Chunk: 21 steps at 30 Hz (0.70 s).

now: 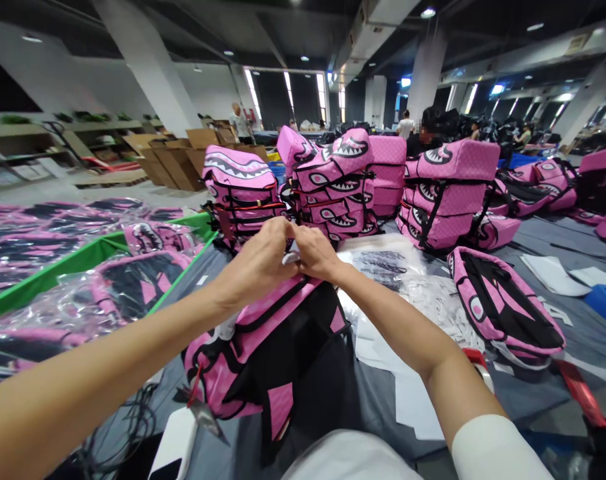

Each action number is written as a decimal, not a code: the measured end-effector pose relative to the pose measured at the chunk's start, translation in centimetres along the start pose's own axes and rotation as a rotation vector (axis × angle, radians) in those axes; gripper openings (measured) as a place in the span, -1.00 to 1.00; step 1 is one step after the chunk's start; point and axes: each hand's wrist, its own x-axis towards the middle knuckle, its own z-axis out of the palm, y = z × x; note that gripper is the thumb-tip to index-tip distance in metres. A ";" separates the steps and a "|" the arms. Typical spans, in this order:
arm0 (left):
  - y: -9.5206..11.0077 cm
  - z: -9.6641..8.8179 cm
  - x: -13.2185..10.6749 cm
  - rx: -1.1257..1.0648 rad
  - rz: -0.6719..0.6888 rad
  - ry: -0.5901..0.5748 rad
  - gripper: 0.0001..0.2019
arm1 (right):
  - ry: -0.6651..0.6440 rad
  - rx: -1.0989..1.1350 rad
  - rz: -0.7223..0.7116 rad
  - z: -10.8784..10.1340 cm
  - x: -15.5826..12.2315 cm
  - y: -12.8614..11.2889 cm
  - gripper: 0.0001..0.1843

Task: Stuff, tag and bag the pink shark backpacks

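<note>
Both hands up front, nearly touching. Left hand [269, 252] and right hand [317, 253] have fingers bent, tips meeting at the upper edge of a pink-and-black backpack [283, 347]. Small pale bit shows between the fingers; can't tell what it is, or how firmly either hand grips, contact is mostly hidden.

Backpack sits directly below the hands, on the wearer's side, between the two forearms. Black panel faces the wearer, pink side runs up to the fingers. It rests on the grey-covered table [373, 417]. Silvery tag [205, 417] on a red cord hangs at its lower end, below the left hand. White device [175, 437] lies just beside that tag, nearer the wearer.

Left of the left hand: green-rimmed bin [93, 253] with plastic-wrapped pink backpacks [137, 287]. Farther out, beyond-left: cardboard boxes [170, 163].

Straight beyond the hands: stacked shark-mouth backpacks [333, 180], several high. Another stack [443, 193] beyond and to the right.

Right of the right hand: clear plastic bags [383, 260], then a heap of white strips [437, 310]. White sheets [417, 400] partly under the right forearm. Past those, well apart from the hands, a single backpack [505, 303] lying with its strap side up.
</note>
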 end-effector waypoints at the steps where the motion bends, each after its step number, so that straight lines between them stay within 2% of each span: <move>1: 0.4 0.0 -0.1 -0.013 -0.027 0.014 -0.53 | -0.032 0.043 -0.082 0.3 0.2 0.7 -0.43; 4: 1.6 -0.2 -0.3 -0.063 -0.095 -0.023 -0.46 | -0.127 0.106 -0.244 0.9 0.6 2.4 -0.62; 8: 2.4 -0.6 -0.3 -0.067 -0.106 -0.085 -0.38 | -0.155 0.016 -0.330 0.2 0.8 3.1 -0.80; 11: 2.0 -0.5 -0.5 -0.015 -0.099 -0.094 -0.32 | -0.139 0.014 -0.384 -0.7 0.4 3.1 -0.78; 13: 1.4 -0.2 -0.7 0.014 -0.101 -0.103 -0.32 | -0.109 0.105 -0.397 -1.1 -0.1 3.2 -0.70; 16: 0.4 -0.1 -1.1 0.020 -0.082 -0.067 -0.35 | -0.052 0.298 -0.358 -0.9 -0.8 3.4 -0.64; 18: 0.3 -0.7 -1.9 -0.019 -0.031 -0.030 -0.43 | 0.001 0.351 -0.283 -0.2 -1.3 3.3 -0.67; 21: 0.6 -2.2 -4.8 -0.111 -0.003 0.023 -0.46 | 0.182 0.331 -0.116 0.9 -2.5 2.5 -0.77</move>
